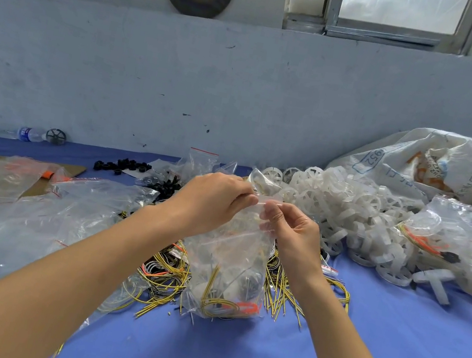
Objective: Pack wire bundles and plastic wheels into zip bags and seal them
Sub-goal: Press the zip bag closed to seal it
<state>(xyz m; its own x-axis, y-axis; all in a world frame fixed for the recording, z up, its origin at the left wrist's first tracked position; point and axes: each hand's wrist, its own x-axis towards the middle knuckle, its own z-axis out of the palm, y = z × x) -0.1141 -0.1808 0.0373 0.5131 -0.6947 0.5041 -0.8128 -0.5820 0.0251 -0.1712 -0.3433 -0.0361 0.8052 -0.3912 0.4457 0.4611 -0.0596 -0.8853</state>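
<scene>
A clear zip bag (229,265) stands upright at the middle of the blue table, holding yellow and orange wires and white plastic parts at its bottom. My left hand (212,200) pinches the bag's top edge from the left. My right hand (289,225) pinches the same top strip from the right, close to the left hand. Loose yellow and black wire bundles (161,279) lie around the bag's base. A heap of white plastic wheels (348,210) lies behind and to the right.
Empty clear zip bags (36,208) spread over the left of the table. Filled bags (460,247) sit at the right, with a white woven sack (424,166) behind them. Black parts (124,166) and a water bottle (26,133) lie near the wall.
</scene>
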